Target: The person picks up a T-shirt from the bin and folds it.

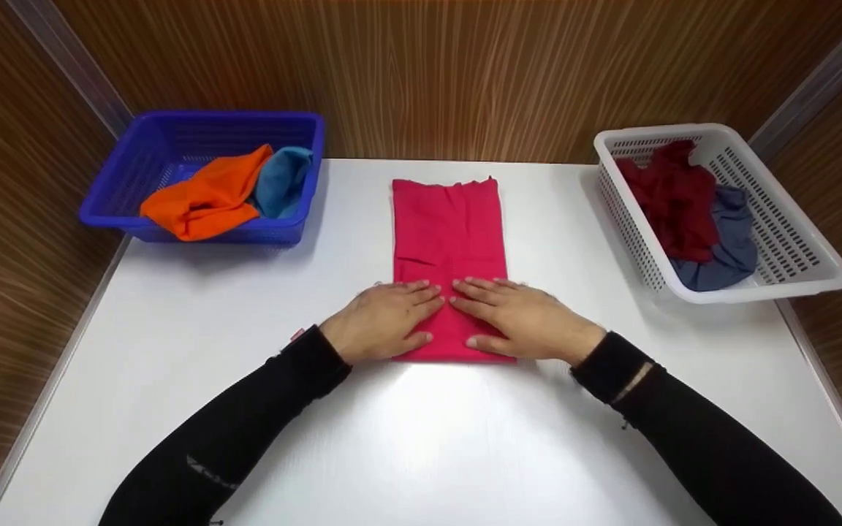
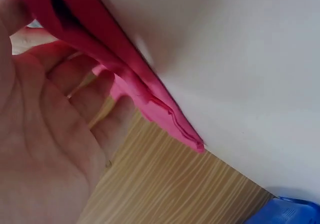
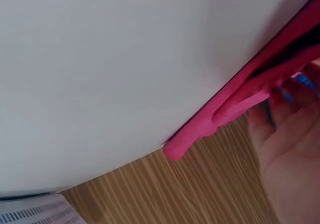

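A pink-red folded cloth (image 1: 449,226) lies flat as a narrow upright rectangle in the middle of the white table. My left hand (image 1: 392,318) rests on its lower left part, fingers straight and pointing inward. From the other side my right hand (image 1: 520,318) lies on the lower right part, its fingers also straight. The fingertips of both hands nearly meet at the cloth's middle. Stacked layers of the cloth show along its side edge in the left wrist view (image 2: 145,92) and the right wrist view (image 3: 225,102). Neither hand grips anything.
At the back left stands a blue basket (image 1: 110,219) with an orange cloth (image 1: 209,193) and a teal cloth (image 1: 283,183). A white basket (image 1: 794,288) at the right holds a dark red cloth (image 1: 673,197) and a grey-blue cloth (image 1: 731,241). Wood-grain panels (image 1: 457,80) enclose the table.
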`<action>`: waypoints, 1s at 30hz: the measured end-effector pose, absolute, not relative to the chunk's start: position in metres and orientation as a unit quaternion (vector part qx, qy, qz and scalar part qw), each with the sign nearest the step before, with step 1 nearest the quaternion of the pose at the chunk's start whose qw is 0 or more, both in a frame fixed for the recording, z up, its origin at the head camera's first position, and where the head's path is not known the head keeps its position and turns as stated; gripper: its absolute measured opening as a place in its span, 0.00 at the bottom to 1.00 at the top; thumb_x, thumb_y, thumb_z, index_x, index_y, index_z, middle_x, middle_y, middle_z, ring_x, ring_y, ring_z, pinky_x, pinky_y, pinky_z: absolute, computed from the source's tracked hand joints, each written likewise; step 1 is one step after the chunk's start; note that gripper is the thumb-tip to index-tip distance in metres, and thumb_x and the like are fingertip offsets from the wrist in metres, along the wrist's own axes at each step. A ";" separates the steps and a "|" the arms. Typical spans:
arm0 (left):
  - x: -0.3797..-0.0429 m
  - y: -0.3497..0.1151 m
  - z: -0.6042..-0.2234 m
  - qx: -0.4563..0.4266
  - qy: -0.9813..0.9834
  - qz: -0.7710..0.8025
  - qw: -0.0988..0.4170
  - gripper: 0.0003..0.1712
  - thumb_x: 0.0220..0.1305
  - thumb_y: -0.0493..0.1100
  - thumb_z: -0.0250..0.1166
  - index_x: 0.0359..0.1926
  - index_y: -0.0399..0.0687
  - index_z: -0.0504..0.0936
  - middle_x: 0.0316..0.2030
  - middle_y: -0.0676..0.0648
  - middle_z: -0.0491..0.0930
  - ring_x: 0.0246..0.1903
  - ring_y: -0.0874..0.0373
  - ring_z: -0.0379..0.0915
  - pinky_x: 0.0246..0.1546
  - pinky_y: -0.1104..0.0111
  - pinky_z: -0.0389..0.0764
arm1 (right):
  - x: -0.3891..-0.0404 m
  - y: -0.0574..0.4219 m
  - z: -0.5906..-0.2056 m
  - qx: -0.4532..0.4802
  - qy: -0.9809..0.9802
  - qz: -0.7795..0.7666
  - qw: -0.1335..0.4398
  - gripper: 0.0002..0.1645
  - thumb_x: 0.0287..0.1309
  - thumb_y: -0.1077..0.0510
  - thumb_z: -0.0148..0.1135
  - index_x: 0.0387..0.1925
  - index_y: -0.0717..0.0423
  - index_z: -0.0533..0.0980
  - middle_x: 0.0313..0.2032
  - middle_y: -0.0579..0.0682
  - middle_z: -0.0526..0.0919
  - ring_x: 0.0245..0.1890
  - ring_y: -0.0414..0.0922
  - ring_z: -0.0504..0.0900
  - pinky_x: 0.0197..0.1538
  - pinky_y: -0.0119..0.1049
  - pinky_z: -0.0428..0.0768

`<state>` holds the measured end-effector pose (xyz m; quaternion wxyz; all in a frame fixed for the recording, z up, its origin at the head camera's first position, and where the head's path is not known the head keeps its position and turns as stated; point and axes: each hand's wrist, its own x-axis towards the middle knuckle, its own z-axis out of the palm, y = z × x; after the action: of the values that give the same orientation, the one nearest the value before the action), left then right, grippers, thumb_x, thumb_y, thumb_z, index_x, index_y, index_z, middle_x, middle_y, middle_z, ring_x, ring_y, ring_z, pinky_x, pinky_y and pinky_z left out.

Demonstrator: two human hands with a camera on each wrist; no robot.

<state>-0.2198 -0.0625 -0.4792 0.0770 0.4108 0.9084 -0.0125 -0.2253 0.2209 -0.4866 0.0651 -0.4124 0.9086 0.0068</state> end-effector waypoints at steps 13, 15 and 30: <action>-0.197 -0.064 -0.489 0.431 0.900 -0.024 0.064 0.42 0.75 0.58 0.58 0.82 0.48 0.61 0.82 0.44 0.61 0.82 0.48 0.58 0.77 0.53 0.72 | -0.208 0.229 -0.490 -0.429 0.899 0.024 0.089 0.53 0.68 0.33 0.63 0.84 0.45 0.52 0.86 0.50 0.50 0.85 0.52 0.57 0.78 0.52 0.73; -0.196 -0.060 -0.490 0.431 0.900 -0.036 0.048 0.41 0.73 0.55 0.59 0.81 0.46 0.63 0.80 0.42 0.63 0.81 0.46 0.61 0.75 0.52 0.75 | -0.208 0.228 -0.490 -0.432 0.898 0.027 0.082 0.52 0.66 0.40 0.67 0.84 0.47 0.55 0.85 0.51 0.52 0.84 0.53 0.59 0.77 0.51 0.74; -0.209 -0.061 -0.488 0.422 0.906 0.021 -0.002 0.25 0.75 0.43 0.59 0.70 0.51 0.79 0.69 0.46 0.81 0.70 0.50 0.78 0.61 0.51 0.86 | -0.223 0.238 -0.480 -0.412 0.907 -0.043 0.077 0.33 0.72 0.53 0.64 0.75 0.44 0.72 0.76 0.46 0.74 0.71 0.48 0.80 0.61 0.49 0.87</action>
<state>-0.2086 -0.0615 -0.4883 -0.0020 0.4218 0.9065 0.0215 -0.2230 0.2379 -0.4804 0.0775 -0.4121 0.9068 -0.0429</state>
